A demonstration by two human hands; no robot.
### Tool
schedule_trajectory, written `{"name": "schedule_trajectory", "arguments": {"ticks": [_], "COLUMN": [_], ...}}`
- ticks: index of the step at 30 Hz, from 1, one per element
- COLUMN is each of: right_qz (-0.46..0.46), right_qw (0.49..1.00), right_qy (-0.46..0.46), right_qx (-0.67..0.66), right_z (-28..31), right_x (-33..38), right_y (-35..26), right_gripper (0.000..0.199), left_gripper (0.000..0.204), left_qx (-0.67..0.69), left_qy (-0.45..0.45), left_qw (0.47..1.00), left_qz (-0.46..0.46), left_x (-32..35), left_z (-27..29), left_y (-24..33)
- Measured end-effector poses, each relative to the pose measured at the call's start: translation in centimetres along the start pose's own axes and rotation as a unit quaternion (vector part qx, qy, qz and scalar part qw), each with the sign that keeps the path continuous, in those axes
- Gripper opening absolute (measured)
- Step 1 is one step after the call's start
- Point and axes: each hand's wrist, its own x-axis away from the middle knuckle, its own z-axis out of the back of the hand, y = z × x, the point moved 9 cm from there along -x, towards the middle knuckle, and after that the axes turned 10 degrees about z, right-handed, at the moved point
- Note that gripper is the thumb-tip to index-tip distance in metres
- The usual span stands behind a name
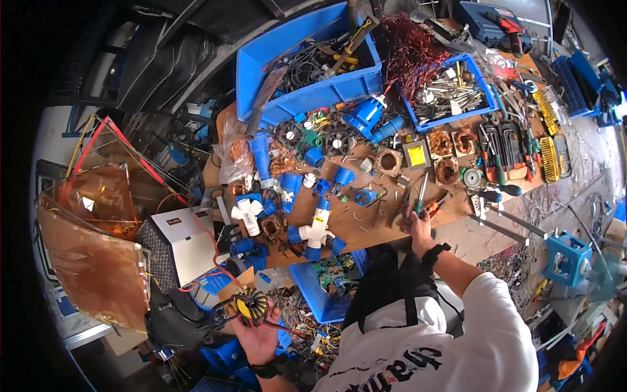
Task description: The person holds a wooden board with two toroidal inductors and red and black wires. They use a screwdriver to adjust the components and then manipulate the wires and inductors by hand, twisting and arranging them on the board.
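My left hand (259,334) is held out low at the left and grips a round yellow and black wound coil (251,305) with loose wires trailing from it. My right hand (418,223) reaches up to the front edge of the wooden workbench (372,228) and closes on a small hand tool (419,204) with a dark handle, lying among pliers and scraps. A black strap sits on each wrist.
Blue and white plugs and sockets (313,225) litter the bench. Two blue crates (307,62) (450,91) of wires and metal parts stand at the back, beside red copper wire (408,46). Screwdrivers (503,157) lie right. A white metal box (183,242) sits left, a blue bin (320,287) below.
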Motion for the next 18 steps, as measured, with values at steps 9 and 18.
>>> {"name": "schedule_trajectory", "arguments": {"ticks": [9, 18], "right_qz": [0.045, 0.260], "right_qw": [0.975, 0.809], "right_qy": [-0.206, -0.527], "right_qx": [0.071, 0.027], "right_z": [-3.9, -11.9], "right_x": [6.1, 28.2], "right_y": [-8.5, -29.0], "right_gripper": [0.040, 0.096], "left_gripper": [0.053, 0.039], "left_qx": [-0.015, -0.015], "left_qy": [-0.031, -0.246], "left_qw": [0.999, 0.961], "left_qz": [0.030, 0.125], "left_x": [-3.4, -1.7], "left_z": [-4.4, -20.3], "left_y": [-1.6, -9.2]}}
